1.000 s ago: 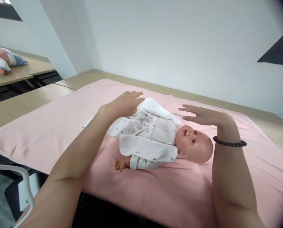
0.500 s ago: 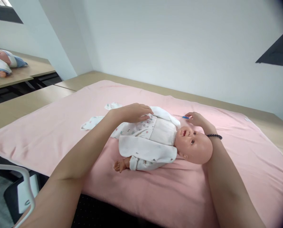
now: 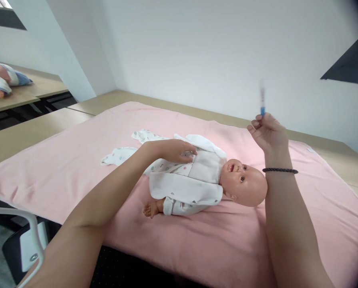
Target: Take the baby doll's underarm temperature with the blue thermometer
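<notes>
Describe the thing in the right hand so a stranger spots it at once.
Find the pink cloth and the doll lying on it. Near the doll's head, the right hand, with a black bracelet, holds a thin stick. It points up, blurred, and its bright blue lower end sets it apart from the cloth and doll.

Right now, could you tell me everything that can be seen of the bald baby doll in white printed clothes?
The bald baby doll, smooth and plastic-looking, lies face up on a pink cloth, head toward the picture's right. Its eyes and red mouth are open. A white fabric top is spread open over a plain white layer, above printed white trousers. One hand shows beyond a folded cuff. The person's left hand seems to rest on its waist; the right forearm is near its head.
</notes>
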Motion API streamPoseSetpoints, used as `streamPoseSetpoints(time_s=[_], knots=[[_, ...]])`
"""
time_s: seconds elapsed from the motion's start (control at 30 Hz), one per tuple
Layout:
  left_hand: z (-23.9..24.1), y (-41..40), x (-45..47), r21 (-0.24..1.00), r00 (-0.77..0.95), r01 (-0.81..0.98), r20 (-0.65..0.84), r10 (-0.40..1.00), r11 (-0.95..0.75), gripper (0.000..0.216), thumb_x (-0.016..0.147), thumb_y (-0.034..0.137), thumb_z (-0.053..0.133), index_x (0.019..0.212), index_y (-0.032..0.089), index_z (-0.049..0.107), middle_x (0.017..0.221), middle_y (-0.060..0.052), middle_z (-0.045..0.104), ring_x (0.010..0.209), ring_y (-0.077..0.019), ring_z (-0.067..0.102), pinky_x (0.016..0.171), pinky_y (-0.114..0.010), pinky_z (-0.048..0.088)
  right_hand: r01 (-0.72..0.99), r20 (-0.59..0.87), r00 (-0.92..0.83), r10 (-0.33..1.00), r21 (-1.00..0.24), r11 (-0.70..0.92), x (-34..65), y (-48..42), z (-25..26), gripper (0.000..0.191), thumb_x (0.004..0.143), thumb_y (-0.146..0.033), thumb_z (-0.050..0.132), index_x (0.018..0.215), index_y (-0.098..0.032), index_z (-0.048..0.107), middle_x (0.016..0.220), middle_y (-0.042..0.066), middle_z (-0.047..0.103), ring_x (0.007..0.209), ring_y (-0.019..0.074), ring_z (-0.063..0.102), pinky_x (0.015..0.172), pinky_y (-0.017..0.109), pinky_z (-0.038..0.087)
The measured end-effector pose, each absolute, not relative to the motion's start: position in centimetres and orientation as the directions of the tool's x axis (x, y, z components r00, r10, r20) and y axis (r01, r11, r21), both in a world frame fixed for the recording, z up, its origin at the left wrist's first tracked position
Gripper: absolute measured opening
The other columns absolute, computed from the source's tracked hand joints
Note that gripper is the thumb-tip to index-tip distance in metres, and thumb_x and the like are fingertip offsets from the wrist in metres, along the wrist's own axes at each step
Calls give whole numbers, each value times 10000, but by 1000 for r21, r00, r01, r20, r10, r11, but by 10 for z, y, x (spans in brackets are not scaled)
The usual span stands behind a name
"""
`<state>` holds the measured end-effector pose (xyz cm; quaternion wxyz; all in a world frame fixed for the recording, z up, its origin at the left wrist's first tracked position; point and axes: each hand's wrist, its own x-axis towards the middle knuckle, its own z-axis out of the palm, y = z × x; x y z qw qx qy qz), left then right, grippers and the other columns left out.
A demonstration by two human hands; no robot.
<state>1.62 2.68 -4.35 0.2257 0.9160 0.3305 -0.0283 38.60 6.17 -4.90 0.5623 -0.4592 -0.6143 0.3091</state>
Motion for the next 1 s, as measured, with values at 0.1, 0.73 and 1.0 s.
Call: streamPoseSetpoints(time_s=[0.1,0.73,1.0], knots=[[-44,26,19,370,790,608,-194,581,-703,492,950,466,465,1420,329,520,1412,-32,589,1223,-260,556,992,-405,444,260,276,-155,948,-915,309,375,42,-27,277,744,-408,814,842,-217,639,898,62,695,893,217,650,885,388,514],[-53,29,26,329,792,610,-220,570,-721,524,891,396,495,1412,419,550,1415,-23,487,1265,-274,459,1057,-429,392,790,-153,-427,891,-542,286,332,32,-25,145,731,-294,706,705,-191,606,703,-9,645,680,143,534,608,275,369],[-51,27,27,301,786,618,-225,575,-727,541,884,408,494,1423,404,531,1294,-39,531,1213,-263,467,1019,-405,404,790,-132,-462,877,-510,340,328,29,-23,259,754,-354,704,634,-201,534,639,-33,543,636,126,436,584,270,306]])
